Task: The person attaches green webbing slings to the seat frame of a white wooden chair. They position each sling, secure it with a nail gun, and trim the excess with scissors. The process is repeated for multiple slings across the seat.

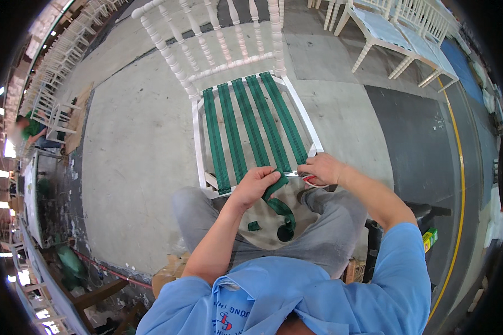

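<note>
A white wooden chair frame (313,129) with turned spindles in its back stands before my knees. Several green webbing straps (251,128) run from the back of its seat to the front rail. At that front rail, my left hand (255,187) pinches the loose tail of a green strap (278,207), which hangs down and curls toward the floor. Close beside it, my right hand (325,169) is closed on a pair of scissors (309,180) with red on the handles. The blades point left at the strap by the rail, partly hidden by my fingers.
A small green scrap (254,226) lies on the grey floor between my legs. White chairs (399,42) with pale seats stand at the far right. At the far left a person in green (32,131) sits by more white chairs. A yellow line (461,184) runs along the right.
</note>
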### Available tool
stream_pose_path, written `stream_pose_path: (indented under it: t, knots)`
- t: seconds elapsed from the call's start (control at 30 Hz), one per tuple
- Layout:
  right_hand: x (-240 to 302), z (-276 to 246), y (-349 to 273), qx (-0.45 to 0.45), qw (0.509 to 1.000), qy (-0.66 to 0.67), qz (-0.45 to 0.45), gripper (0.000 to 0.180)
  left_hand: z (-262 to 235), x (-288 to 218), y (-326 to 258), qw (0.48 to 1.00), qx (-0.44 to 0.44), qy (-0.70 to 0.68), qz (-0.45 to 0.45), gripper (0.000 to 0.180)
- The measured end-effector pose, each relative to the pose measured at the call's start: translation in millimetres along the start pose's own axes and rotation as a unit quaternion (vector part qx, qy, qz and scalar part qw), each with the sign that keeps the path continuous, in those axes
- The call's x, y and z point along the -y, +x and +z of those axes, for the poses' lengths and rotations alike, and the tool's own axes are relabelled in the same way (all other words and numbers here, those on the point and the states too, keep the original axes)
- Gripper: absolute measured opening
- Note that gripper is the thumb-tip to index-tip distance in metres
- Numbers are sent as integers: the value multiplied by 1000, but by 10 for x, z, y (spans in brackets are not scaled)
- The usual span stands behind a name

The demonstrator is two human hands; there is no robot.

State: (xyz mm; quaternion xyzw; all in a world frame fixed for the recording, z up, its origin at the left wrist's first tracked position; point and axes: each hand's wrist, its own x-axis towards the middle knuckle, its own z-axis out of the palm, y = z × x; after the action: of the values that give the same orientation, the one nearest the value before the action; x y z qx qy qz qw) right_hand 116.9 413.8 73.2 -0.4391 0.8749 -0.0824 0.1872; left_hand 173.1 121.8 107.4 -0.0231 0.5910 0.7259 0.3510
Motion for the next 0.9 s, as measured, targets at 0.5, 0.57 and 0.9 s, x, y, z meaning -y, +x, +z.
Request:
stream_pose_path:
  t: [0.5,0.57,0.9]
  knots:
    - [1329,1015,-3340,-603,533,272,527,56,-575,969,-149,856,-309,-376,-172,45]
    - [1914,1229,-3848,-601,452,214,624,58,-554,1000,-63,849,-360,-357,-150,42]
    - [3373,1857,-4378,-352,395,79,845,59,-11,1209,99,885,-271,-345,-158,59]
